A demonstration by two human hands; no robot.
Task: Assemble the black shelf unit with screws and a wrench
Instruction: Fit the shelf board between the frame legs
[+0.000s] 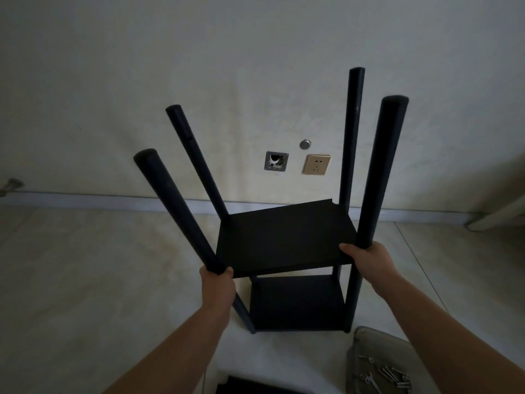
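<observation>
Loose screws and a wrench lay on a grey cushion nearest. Both hands, left hand and right hand, gripped front posts of the black shelf unit standing on the floor; its upper shelf sat tilted, apparently unfastened, needing levelling and screwing next.

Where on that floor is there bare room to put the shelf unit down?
Bare pale tiled floor lies left of the black shelf unit, up to the grey skirting. Near right is crowded: grey cloth with metal screws.

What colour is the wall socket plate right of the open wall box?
Gold, or brassy tan; the socket plate shows in the head view.
</observation>
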